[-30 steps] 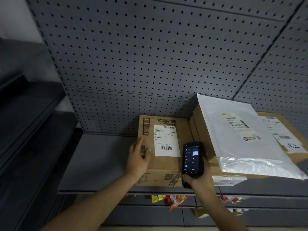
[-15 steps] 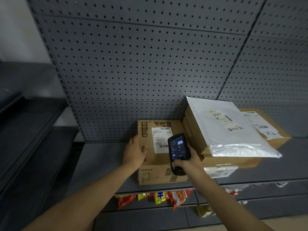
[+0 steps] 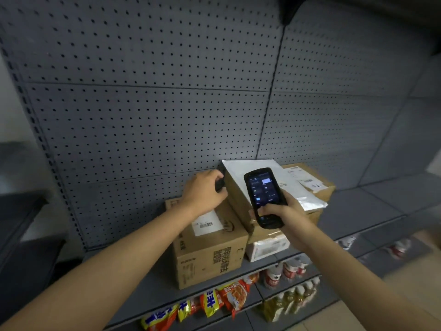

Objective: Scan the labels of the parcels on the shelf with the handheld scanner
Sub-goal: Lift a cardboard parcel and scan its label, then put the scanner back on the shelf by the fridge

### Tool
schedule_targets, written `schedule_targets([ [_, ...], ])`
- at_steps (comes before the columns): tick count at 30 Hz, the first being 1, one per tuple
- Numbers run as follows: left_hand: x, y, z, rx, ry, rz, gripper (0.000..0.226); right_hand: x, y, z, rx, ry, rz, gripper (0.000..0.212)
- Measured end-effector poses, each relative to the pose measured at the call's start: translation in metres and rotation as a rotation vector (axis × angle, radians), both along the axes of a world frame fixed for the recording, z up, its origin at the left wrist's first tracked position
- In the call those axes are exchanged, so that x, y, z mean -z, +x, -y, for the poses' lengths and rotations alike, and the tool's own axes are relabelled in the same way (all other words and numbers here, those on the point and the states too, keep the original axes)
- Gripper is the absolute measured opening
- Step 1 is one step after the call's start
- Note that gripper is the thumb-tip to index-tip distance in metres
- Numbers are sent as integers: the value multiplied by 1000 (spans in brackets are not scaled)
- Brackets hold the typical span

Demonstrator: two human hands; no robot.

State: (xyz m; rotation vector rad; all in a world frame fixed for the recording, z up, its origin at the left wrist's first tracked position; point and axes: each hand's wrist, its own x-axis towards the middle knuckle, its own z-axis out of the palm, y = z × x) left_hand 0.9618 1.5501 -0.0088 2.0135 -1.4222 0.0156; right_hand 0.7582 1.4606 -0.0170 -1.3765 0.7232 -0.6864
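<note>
Right hand (image 3: 281, 213) grips the handheld scanner (image 3: 263, 197) while left hand (image 3: 205, 188) curls onto the stacked parcels' corner (image 3: 236, 187); their labels seemingly remain unscanned.

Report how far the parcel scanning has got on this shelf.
Done: nothing visibly confirms a completed scan; the scanner screen is too blurred to read. In hand: the right hand holds the scanner up over the stacked box, while the left hand reaches to that box's back corner. Left: the labels on the front carton, the white mailer and the far box all lie in plain view.
</note>
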Motion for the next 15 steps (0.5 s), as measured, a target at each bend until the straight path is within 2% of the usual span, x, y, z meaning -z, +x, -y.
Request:
schedule_targets([
  [2,-12,-26,20,86,-7,38,41,-10,-31,7,62,10,36,64],
  [5,-26,-76,54,194,-14,140,41,-18,-85,18,225,7,57,68],
  [7,-31,-116,75,277,-20,175,42,-22,-125,22,320,-6,76,64],
  [13,-30,-243,139,529,12,166,39,-20,-250,33,647,39,143,57],
  [15,-25,-288,161,612,25,178,40,-16,-292,39,731,76,164,63],
])
